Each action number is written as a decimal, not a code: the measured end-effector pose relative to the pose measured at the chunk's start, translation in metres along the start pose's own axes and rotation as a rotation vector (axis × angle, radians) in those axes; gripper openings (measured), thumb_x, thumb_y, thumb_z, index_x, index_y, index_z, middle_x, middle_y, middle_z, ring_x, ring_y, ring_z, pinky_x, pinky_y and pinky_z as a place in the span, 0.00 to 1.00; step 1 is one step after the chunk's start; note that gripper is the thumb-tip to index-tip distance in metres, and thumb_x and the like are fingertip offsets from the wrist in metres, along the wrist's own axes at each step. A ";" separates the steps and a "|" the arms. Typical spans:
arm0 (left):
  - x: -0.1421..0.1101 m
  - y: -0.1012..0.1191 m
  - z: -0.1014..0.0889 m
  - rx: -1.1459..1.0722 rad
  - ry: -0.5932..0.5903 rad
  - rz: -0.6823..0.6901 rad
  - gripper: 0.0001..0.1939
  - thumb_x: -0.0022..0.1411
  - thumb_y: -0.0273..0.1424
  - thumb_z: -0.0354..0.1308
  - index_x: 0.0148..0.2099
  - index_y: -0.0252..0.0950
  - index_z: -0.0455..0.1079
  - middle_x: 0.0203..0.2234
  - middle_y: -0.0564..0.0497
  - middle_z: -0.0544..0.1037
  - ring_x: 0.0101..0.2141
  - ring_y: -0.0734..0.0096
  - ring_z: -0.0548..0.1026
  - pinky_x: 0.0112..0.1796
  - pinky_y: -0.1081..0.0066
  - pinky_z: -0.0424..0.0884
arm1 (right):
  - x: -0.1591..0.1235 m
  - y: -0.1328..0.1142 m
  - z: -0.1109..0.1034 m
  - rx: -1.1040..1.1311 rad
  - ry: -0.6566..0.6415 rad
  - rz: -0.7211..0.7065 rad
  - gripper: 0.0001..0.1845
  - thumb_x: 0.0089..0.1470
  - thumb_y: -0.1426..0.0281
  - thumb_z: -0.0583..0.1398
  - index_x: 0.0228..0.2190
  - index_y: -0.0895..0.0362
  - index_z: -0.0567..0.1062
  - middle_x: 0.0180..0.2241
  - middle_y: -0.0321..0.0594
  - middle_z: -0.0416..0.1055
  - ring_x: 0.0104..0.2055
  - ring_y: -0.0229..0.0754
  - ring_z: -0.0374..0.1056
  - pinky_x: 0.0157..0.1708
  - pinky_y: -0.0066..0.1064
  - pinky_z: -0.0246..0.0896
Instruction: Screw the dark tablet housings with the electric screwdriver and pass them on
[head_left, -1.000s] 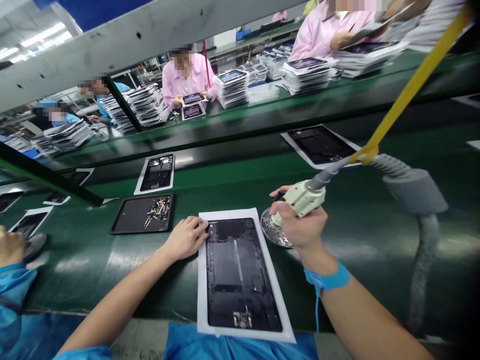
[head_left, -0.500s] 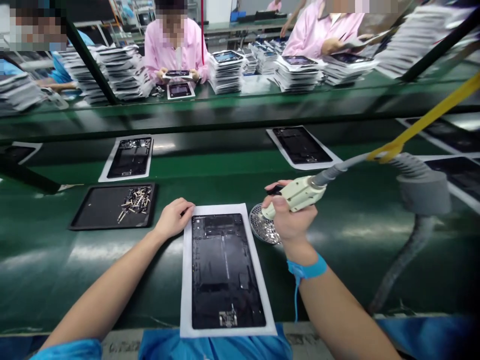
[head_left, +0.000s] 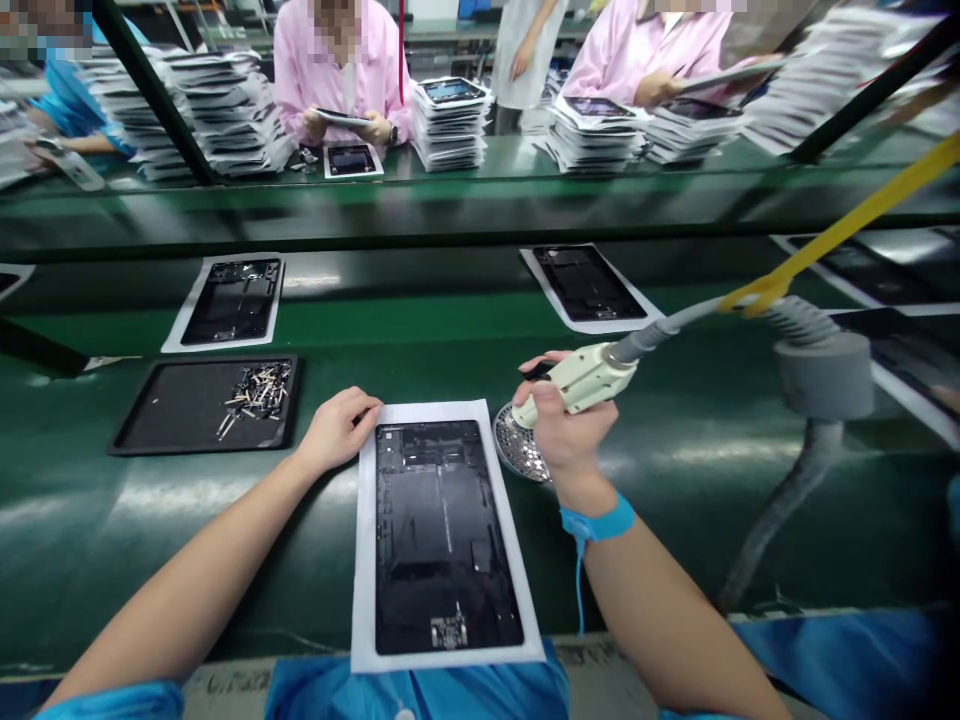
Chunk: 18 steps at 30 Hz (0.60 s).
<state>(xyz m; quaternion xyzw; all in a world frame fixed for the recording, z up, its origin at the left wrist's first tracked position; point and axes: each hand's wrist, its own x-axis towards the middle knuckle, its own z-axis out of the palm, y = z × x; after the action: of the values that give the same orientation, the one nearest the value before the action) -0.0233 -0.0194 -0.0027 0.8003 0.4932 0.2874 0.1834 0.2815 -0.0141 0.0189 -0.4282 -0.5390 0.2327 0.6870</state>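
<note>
A dark, opened tablet housing (head_left: 446, 540) lies on a white sheet (head_left: 364, 610) in front of me. My left hand (head_left: 339, 430) is closed, its curled fingers at the upper left edge of that sheet. Wrapped in my right hand (head_left: 571, 430) is a pale green electric screwdriver (head_left: 592, 378), its cable running up to the right. The screwdriver's front end is over a round metal screw dish (head_left: 514, 445) to the right of the sheet; its tip is hidden. A blue wrist strap (head_left: 600, 522) circles my right wrist.
A black tray (head_left: 172, 405) with small loose parts sits on the left. Two more tablet housings (head_left: 234, 300) (head_left: 589, 283) lie on white sheets farther back. A grey hose (head_left: 787, 510) and yellow strap (head_left: 862, 220) are on the right. Co-workers (head_left: 337, 60) sit opposite beside stacks (head_left: 450, 125).
The whole view has shifted slightly, so the bench items appear a little farther left and higher. Both hands keep their places, the right still around the screwdriver. A person in white appears at the back.
</note>
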 end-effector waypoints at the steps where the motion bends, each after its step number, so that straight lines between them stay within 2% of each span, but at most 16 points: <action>1: 0.000 0.000 0.000 0.000 -0.001 -0.001 0.14 0.72 0.34 0.52 0.40 0.37 0.78 0.33 0.49 0.79 0.36 0.67 0.77 0.39 0.68 0.73 | 0.000 0.000 0.000 -0.001 0.000 -0.001 0.15 0.57 0.58 0.67 0.42 0.53 0.75 0.32 0.36 0.76 0.22 0.37 0.71 0.25 0.33 0.71; 13: 0.000 0.000 0.000 -0.014 -0.004 -0.007 0.14 0.72 0.35 0.51 0.40 0.37 0.78 0.32 0.49 0.79 0.36 0.67 0.77 0.39 0.68 0.73 | 0.000 0.000 0.002 0.033 0.015 0.033 0.17 0.55 0.57 0.69 0.41 0.54 0.75 0.31 0.36 0.76 0.21 0.36 0.70 0.23 0.32 0.69; 18: 0.003 -0.001 0.004 -0.005 0.007 -0.033 0.14 0.71 0.34 0.52 0.40 0.38 0.78 0.32 0.49 0.79 0.35 0.67 0.77 0.39 0.69 0.73 | 0.002 -0.013 0.005 0.021 0.052 0.019 0.19 0.56 0.55 0.68 0.41 0.54 0.73 0.32 0.37 0.76 0.20 0.36 0.70 0.22 0.32 0.69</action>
<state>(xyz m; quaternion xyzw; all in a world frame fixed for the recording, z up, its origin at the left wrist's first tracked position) -0.0205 -0.0166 -0.0054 0.7907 0.5062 0.2882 0.1884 0.2751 -0.0177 0.0306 -0.4319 -0.5145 0.2336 0.7030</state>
